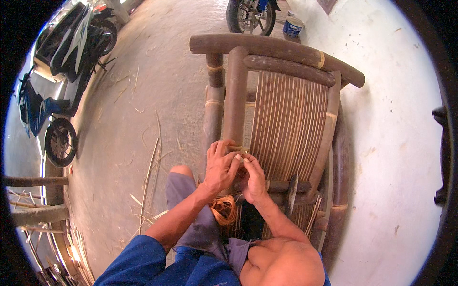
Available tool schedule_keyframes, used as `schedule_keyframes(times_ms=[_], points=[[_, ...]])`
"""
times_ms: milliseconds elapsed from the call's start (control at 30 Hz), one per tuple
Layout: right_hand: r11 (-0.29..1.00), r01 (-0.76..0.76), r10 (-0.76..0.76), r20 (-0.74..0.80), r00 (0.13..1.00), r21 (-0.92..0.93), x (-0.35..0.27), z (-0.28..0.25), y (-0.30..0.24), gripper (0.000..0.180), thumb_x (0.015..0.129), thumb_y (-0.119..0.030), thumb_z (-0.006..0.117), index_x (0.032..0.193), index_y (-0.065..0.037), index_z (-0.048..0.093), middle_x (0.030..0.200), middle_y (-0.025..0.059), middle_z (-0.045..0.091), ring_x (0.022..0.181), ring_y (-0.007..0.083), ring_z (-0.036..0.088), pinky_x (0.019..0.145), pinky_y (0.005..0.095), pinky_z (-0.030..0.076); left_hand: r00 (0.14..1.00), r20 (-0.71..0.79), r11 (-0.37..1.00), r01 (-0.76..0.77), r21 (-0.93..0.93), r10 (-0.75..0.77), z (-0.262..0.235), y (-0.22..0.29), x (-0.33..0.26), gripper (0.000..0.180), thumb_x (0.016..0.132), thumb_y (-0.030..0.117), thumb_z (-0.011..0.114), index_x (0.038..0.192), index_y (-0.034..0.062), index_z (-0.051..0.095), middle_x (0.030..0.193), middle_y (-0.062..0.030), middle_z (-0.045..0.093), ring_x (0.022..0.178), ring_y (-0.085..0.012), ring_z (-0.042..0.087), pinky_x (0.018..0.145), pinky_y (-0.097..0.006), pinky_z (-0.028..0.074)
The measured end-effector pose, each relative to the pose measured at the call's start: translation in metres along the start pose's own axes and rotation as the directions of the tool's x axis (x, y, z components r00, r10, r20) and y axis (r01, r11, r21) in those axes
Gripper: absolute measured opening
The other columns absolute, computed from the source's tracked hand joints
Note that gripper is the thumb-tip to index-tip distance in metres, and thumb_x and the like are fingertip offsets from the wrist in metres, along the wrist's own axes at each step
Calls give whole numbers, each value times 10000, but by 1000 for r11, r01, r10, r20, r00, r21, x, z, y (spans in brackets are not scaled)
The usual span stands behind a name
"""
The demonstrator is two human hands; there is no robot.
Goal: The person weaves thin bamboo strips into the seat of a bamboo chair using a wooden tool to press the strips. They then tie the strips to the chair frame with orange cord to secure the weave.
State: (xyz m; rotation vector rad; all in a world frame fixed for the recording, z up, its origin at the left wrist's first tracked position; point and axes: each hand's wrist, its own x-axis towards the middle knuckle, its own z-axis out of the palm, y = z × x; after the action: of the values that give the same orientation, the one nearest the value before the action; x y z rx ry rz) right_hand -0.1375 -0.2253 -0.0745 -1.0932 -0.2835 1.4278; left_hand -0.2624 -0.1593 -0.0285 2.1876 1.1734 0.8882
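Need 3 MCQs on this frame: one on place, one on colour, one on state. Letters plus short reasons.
1. Where are both hands?
A. on the motorbike wheel
B. at the joint of a dark pole on the bamboo chair frame
C. on the bucket

2. What colour is the coil of strip below the hands?
A. orange-tan
B. green
C. white

3. How do the two hands stand?
A. far apart
B. close together, fingers pinched at the binding
C. flat on the floor

Answers:
1 B: left hand and right hand meet on the bamboo chair frame.
2 A: the coil of strip is orange-tan.
3 B: fingers touch at the binding.
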Motion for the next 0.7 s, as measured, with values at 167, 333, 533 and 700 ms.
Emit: schedule_keyframes(times_ms=[167,333,533,700], points=[[890,18,-47,-54,997,-456,-5,-7,-13,368,1004,-114,562,1367,-55,559,989,77,697,798,211,636,732,373,526,995,45,973,-102,206,94,0,-13,16,217,897,194,720,1090,115,775,1514,-157,425,1382,-420,386,1133,-550,316],[328,262,-213,199,957,-908,-17,-9,-19,729,912,-70,556,1602,-131,330,756,298,649,641,411,665,659,535,531,979,84,921,-202,334,185,6,-31,45,352,846,190,760,1195,230,779,1667,-146,217,1493,-454,257,1193,-576,267],[104,268,-143,253,957,-958,-1,-5,-24,799,908,-80,541,1637,-57,216,680,300,629,647,471,652,660,555,517,988,45,964,-156,217,150,16,-40,59,677,813,184,783,1458,286,601,1666,-209,179,1512,-483,215,1218,-565,261],[161,248,-100,234,967,-955,13,5,-30,831,892,-103,547,1643,-58,195,678,302,618,616,456,641,628,541,508,992,-46,980,107,-168,-116,30,-64,63,952,928,375,711,1638,11,193,1638,-277,226,1495,-468,267,1213,-531,269]])
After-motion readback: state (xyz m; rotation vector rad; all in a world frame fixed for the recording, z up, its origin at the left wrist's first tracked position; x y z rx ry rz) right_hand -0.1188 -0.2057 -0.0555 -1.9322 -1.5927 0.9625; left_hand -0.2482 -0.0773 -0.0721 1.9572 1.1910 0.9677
